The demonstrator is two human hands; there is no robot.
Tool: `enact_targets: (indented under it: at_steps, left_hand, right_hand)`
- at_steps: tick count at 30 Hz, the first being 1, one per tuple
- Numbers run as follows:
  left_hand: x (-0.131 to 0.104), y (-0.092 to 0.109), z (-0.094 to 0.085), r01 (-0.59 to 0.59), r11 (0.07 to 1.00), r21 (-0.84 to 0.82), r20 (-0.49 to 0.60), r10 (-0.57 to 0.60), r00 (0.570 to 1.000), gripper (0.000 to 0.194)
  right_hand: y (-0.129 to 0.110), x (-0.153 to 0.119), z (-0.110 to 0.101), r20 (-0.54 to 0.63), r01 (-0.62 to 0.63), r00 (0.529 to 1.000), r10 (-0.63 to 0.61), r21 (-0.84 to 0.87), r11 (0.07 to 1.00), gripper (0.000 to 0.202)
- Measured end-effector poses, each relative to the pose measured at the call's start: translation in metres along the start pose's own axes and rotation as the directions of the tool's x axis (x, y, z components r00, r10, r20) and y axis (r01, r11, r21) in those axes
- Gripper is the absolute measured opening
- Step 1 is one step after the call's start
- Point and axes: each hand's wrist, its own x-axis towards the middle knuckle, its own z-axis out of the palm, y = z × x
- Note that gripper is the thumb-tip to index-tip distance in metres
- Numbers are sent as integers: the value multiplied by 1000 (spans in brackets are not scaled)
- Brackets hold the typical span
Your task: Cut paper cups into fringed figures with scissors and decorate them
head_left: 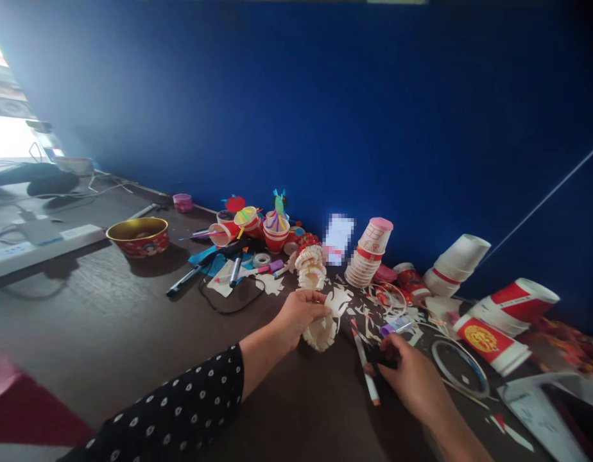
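My left hand (302,316) pinches a white paper cut-out (339,300) with jagged, petal-like edges. Just below its fingers is a curved, fringed white paper piece (320,335); whether the hand also grips it I cannot tell. More fringed paper rings (310,273) stand stacked behind. My right hand (407,369) is closed round the black handles of scissors (375,353), whose blades point toward the paper scraps. Beneath the scissors lies a red and white marker (365,366).
Paper cup stacks (366,256) stand along the blue wall (296,115). Paper scraps (368,317) and a tape roll (460,369) lie around my right hand. Decorated cups (276,236), markers (185,280), a red and gold bowl (137,240) and a power strip (46,247) are to the left.
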Motion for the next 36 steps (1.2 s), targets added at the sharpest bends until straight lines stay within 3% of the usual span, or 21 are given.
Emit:
enact_targets:
  at_steps: [9,14,20,24,27,29,32,36]
  left_hand:
    - [-6,4,3,227,972,-58,149,-217,965,13]
    - [-7,2,3,261,964,-55,157,-250,955,19]
    - [-9,4,6,188,979,-83,128,-176,976,22]
    - [-12,7,9,64,991,-120,95,-52,994,24]
    - [-13,4,13,-11,996,-89,56,16,998,26]
    - [-15,0,16,-28,1000,5,31,28,999,28]
    - [-21,-9,21,-80,984,156,95,66,993,35]
    - [-29,-18,25,-164,963,214,202,120,972,28]
  right_hand:
    - [-1,1,-2,28,5,1000,-6,38,999,13]
    - [-4,-1,-8,44,16,999,-19,64,998,7]
    - [-1,0,-3,41,-17,999,9,177,984,12]
    - [-2,1,-3,32,-59,998,53,198,979,20]
    - [-7,-1,-2,-73,7,997,10,227,974,28]
    - [-13,-4,1,-113,88,992,-52,339,937,32]
    - [-23,-10,7,-54,133,991,-123,544,828,37]
    - [-31,-15,10,-4,118,989,-146,607,786,33]
